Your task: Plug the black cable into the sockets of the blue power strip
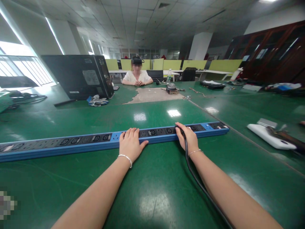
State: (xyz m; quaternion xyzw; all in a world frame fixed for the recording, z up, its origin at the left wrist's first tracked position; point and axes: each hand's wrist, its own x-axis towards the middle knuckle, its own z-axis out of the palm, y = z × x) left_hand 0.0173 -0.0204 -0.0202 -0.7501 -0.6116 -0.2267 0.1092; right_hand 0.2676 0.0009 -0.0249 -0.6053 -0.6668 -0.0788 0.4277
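A long blue power strip (83,146) with a row of black sockets lies across the green table. My left hand (131,144) rests on its middle, fingers over the top face and thumb along the near side. Farther right, my right hand (187,139) is closed round the black plug at the end of a black cable (197,181), against the sockets. The plug is mostly hidden by the fingers. From there the cable runs down beside my right forearm to the bottom edge of the view.
Across the green table (154,190) sits a person (137,76) with hands together. A black computer case (81,78) and gloves (97,100) are at the back left. A white device (271,136) lies at the right; a bottle (169,76) stands far back.
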